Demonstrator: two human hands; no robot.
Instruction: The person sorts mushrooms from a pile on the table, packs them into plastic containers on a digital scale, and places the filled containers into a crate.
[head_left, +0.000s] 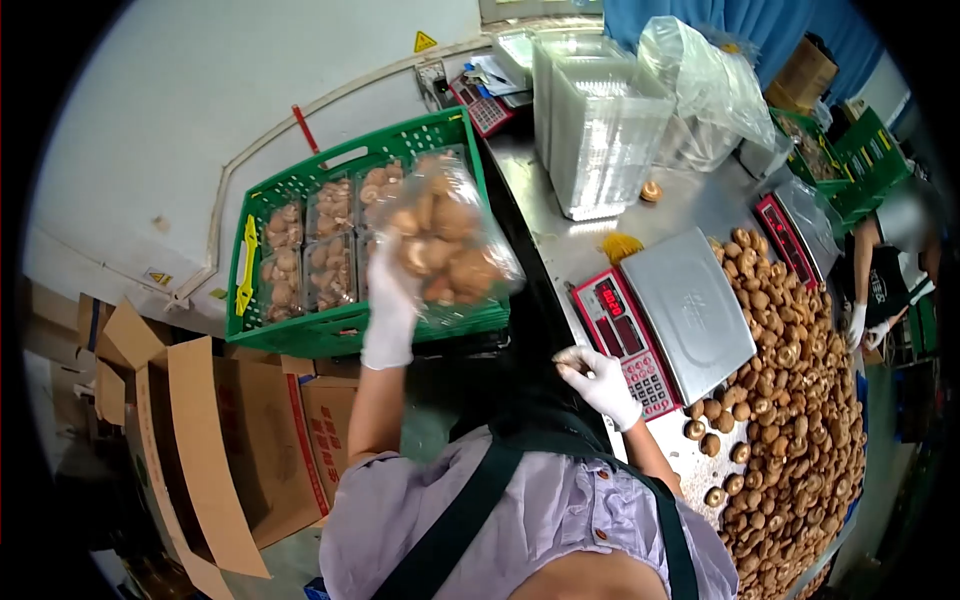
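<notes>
Head view: our left hand point(392, 310), gloved in white, grasps a clear tray of mushrooms point(450, 238) by its near side. The tray is over the right end of the green crate point(300, 335), its right edge jutting past the crate's rim; we cannot tell whether the 2 touch. Inside the crate, packed trays point(330, 270) fill the left side up to the wall.

Between crate and metal table point(560, 245) we have a dark gap, bounded by the table's straight edge. Our right hand point(602, 386) is at that edge, just beside the scale point(690, 325), fingers curled toward the thumb; we cannot tell whether they pinch anything.

The mushroom heap point(790, 400) crowds the scale's right side. Beyond the scale's far end, a strip of tabletop bears 1 loose mushroom point(651, 191) near the stacked trays point(605, 130).
</notes>
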